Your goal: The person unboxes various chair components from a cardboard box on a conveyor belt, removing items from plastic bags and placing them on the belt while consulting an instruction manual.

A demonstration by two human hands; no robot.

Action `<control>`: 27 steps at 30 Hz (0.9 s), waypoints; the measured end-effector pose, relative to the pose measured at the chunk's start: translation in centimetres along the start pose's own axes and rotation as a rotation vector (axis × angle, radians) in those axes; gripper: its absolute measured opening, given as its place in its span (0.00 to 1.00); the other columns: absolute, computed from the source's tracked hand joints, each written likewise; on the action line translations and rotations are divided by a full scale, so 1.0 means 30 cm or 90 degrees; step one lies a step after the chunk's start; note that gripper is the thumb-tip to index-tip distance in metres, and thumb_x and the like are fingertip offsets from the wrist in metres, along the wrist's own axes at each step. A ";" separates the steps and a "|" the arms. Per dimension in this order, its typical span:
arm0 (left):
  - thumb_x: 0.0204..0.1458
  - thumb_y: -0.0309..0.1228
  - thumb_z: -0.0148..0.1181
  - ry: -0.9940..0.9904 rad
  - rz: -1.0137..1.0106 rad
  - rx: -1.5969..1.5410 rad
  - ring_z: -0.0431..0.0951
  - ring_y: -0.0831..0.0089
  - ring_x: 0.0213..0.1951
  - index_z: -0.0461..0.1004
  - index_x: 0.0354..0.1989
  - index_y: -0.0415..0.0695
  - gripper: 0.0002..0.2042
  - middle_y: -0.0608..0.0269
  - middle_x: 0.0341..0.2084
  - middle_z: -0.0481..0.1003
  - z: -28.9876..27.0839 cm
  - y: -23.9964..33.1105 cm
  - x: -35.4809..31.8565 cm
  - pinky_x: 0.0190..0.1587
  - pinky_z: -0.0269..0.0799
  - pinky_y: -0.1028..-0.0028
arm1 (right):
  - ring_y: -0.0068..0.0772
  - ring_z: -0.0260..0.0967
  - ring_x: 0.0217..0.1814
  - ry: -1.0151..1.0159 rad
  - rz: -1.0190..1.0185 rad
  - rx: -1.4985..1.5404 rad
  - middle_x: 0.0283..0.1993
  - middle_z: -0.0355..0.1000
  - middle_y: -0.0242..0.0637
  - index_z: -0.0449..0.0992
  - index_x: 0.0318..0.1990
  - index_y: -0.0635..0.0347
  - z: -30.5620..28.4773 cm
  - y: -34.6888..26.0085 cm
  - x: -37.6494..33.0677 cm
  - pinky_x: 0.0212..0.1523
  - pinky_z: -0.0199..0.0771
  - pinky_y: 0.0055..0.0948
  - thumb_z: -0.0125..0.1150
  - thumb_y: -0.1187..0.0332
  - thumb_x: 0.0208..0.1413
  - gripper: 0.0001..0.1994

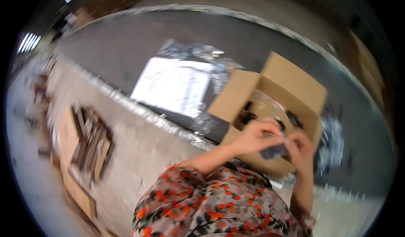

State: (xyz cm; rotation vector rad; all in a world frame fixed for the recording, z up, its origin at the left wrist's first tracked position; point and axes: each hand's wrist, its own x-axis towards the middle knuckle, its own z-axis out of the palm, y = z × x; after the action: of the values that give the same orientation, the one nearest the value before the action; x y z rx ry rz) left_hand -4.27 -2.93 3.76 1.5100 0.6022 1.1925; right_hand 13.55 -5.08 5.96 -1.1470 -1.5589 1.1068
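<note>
My left hand (pixel 255 136) and my right hand (pixel 301 150) meet in front of an open brown cardboard box (pixel 287 85) that stands on a dark grey table (pixel 126 47). Between the fingers of both hands is a small clear plastic bag (pixel 275 151) with something dark inside. The box holds clear plastic wrapping and dark parts, blurred by motion. My floral sleeves come in from the lower edge.
A white printed sheet (pixel 173 85) lies on the table left of the box, with crumpled clear plastic bags (pixel 190 50) behind it and more plastic (pixel 331 144) right of the box. Flattened cardboard (pixel 84 148) leans on the floor at the left.
</note>
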 end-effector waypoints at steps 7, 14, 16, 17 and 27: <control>0.43 0.21 0.55 -0.061 -0.021 0.065 0.66 0.76 0.31 0.69 0.24 0.36 0.02 0.62 0.28 0.66 -0.036 0.010 0.000 0.34 0.61 0.81 | 0.29 0.62 0.25 -0.001 -0.143 -0.044 0.22 0.64 0.34 0.68 0.23 0.62 0.058 -0.015 0.002 0.27 0.62 0.25 0.56 0.74 0.40 0.03; 0.46 0.22 0.53 -0.234 -0.073 -0.001 0.66 0.78 0.30 0.71 0.28 0.35 0.04 0.61 0.30 0.67 -0.101 0.019 0.024 0.32 0.61 0.82 | 0.29 0.62 0.25 0.081 -0.118 -0.100 0.21 0.63 0.34 0.68 0.23 0.61 0.094 -0.036 -0.081 0.27 0.61 0.25 0.56 0.72 0.41 0.04; 0.47 0.24 0.52 -0.267 -0.064 0.004 0.66 0.78 0.30 0.72 0.30 0.34 0.06 0.61 0.31 0.67 -0.131 0.005 0.033 0.31 0.61 0.83 | 0.29 0.62 0.25 0.095 -0.087 -0.111 0.22 0.63 0.34 0.68 0.23 0.61 0.102 -0.036 -0.099 0.26 0.61 0.25 0.57 0.71 0.42 0.05; 0.47 0.24 0.53 -0.268 -0.070 -0.002 0.66 0.78 0.30 0.72 0.30 0.34 0.05 0.61 0.30 0.67 -0.138 -0.004 0.039 0.31 0.62 0.82 | 0.29 0.62 0.24 0.111 -0.077 -0.121 0.21 0.63 0.34 0.68 0.23 0.61 0.105 -0.030 -0.105 0.25 0.61 0.25 0.57 0.70 0.42 0.06; 0.39 0.18 0.58 -0.048 -0.018 -0.196 0.72 0.63 0.32 0.70 0.19 0.35 0.03 0.57 0.24 0.68 -0.215 -0.074 0.007 0.35 0.70 0.67 | 0.23 0.57 0.14 0.093 -0.075 -0.184 0.14 0.61 0.34 0.70 0.21 0.61 0.127 -0.047 -0.059 0.16 0.55 0.24 0.62 0.66 0.41 0.10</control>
State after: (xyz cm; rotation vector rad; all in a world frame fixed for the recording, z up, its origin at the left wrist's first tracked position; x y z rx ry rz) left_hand -9.54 0.66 1.31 1.2743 0.3687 1.1437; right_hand 9.94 -7.64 6.24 -1.2775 -1.6832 0.7193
